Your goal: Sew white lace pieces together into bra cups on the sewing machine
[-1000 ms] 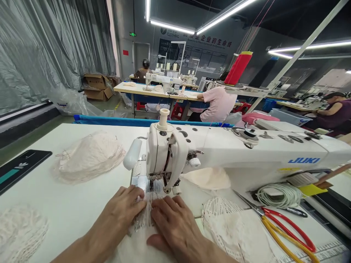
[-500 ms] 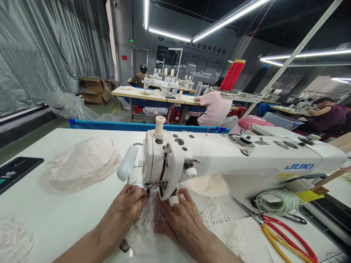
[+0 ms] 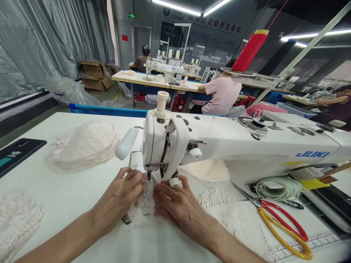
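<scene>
White lace fabric (image 3: 147, 199) lies bunched under the needle area of a white sewing machine (image 3: 233, 140). To the left of the presser foot (image 3: 148, 175), my left hand (image 3: 123, 188) is closed on the lace edge, fingers bent and pressed together. My right hand (image 3: 178, 204) grips the lace from the other side, its fingertips partly hidden behind the machine's lower knob. Between the two hands the lace runs up toward the needle. A flat cream fabric piece (image 3: 207, 170) lies under the machine arm, and more lace (image 3: 227, 208) spreads right of my right hand.
Scissors with red and yellow handles (image 3: 282, 223) lie at the right, beside a coil of pale cord (image 3: 278, 188). Lace-covered pieces (image 3: 86, 144) rest on the table's left, near a black phone (image 3: 20, 153). Co-workers sit at machines beyond; one wears a pink shirt (image 3: 222, 95).
The camera view has tilted down and shifted, so the machine appears higher. The lace between my hands is shorter and more gathered; my right hand's fingers have curled in.
</scene>
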`<state>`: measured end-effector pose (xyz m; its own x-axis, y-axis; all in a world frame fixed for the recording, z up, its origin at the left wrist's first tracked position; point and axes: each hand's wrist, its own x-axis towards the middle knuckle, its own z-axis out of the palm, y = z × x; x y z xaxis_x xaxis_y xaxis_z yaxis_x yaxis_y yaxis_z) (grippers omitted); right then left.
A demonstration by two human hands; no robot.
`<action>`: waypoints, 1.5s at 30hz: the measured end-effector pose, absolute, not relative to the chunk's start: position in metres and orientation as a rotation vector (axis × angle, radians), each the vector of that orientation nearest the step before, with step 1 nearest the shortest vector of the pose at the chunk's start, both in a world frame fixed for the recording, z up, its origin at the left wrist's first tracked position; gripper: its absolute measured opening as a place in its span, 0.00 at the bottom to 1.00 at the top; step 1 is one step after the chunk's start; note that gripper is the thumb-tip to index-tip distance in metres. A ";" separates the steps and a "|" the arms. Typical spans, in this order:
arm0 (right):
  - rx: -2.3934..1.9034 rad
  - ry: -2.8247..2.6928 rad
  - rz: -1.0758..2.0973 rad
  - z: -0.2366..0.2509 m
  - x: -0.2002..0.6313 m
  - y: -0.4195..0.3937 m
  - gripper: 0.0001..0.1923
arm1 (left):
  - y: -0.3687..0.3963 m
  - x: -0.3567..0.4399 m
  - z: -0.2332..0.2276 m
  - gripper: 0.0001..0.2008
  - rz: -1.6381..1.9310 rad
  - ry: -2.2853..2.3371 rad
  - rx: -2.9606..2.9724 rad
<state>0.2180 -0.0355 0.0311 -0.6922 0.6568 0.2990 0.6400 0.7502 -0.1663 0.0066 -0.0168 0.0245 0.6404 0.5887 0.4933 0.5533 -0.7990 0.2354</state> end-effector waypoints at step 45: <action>-0.866 -2.867 0.100 0.047 0.220 -0.055 0.06 | -0.067 0.012 0.002 0.11 1.037 0.836 3.020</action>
